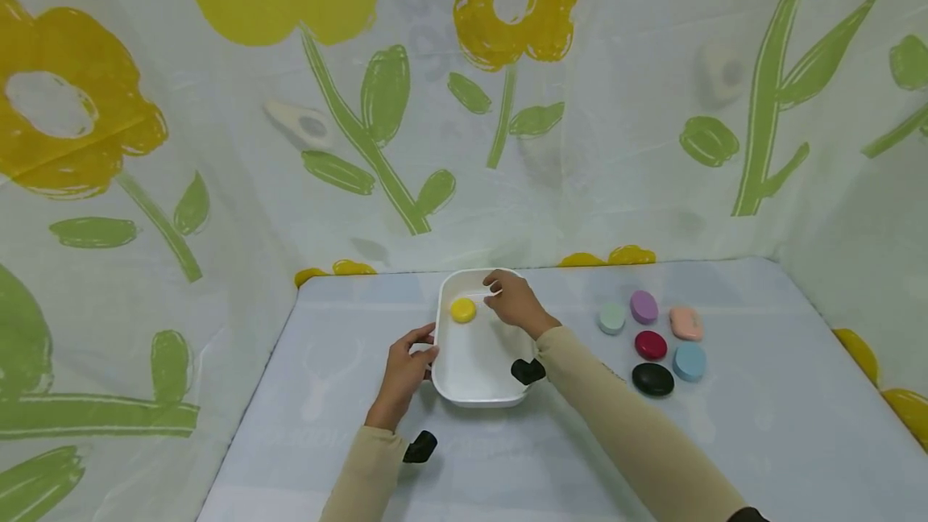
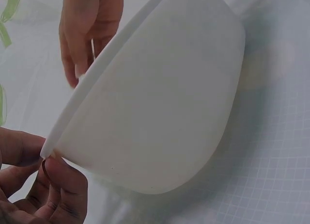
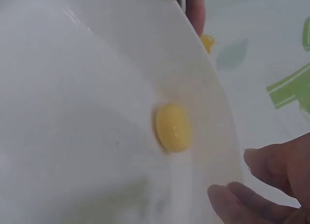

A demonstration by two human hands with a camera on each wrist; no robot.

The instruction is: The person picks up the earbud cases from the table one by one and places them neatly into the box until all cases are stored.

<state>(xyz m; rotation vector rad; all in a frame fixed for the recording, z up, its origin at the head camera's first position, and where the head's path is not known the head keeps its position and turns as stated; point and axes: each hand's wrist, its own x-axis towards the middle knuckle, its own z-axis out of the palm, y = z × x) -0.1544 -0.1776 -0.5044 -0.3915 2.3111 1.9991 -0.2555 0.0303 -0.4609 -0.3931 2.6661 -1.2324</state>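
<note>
A white rectangular dish [image 1: 478, 401] stands on the table in front of me. My left hand [image 1: 423, 353] pinches its left rim between thumb and fingers [image 2: 58, 180], with the dish's outer wall [image 2: 160, 107] close beside them. A yellow disc [image 1: 462, 310] lies inside the dish at its far left, seen close in the right wrist view as the yellow disc [image 3: 173, 127]. My right hand [image 1: 499, 290] hovers over the far end of the dish, just right of the disc. Its fingers [image 3: 242, 195] are loose and hold nothing.
Right of the dish lie several coloured discs: mint [image 1: 612, 317], purple [image 1: 644, 306], pink [image 1: 685, 323], red [image 1: 650, 345], blue [image 1: 689, 361] and black [image 1: 652, 379]. Flower-print cloth walls close in the table at the back and both sides.
</note>
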